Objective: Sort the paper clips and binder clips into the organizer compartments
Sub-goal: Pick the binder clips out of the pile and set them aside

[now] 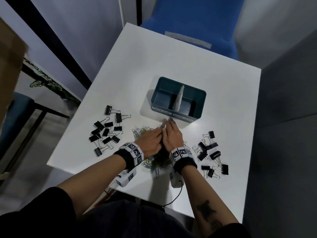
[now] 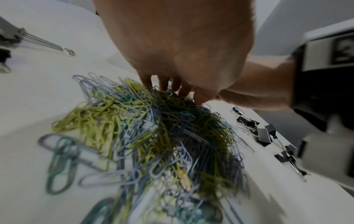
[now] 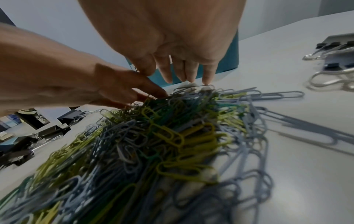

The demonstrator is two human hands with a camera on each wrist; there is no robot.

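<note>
A heap of yellow, green and grey paper clips (image 1: 140, 132) (image 2: 162, 136) (image 3: 162, 136) lies on the white table (image 1: 171, 57), mostly under my two hands. My left hand (image 1: 152, 140) (image 2: 166, 86) rests its fingertips on the heap's far left side. My right hand (image 1: 171, 133) (image 3: 184, 74) stands beside it, fingers straight, tips touching the table at the heap's far edge. Both hands flank the heap and neither holds a clip. Just beyond the fingers stands the teal organizer (image 1: 200, 103) (image 3: 229, 60) with a white divider (image 1: 179, 98); both compartments look empty.
Black binder clips lie in two groups: one left of the heap (image 1: 106, 131), one to its right (image 1: 209, 152) (image 2: 264, 133). A blue chair (image 1: 188, 23) stands behind the table. A grey partition (image 1: 283, 117) borders the table's right edge.
</note>
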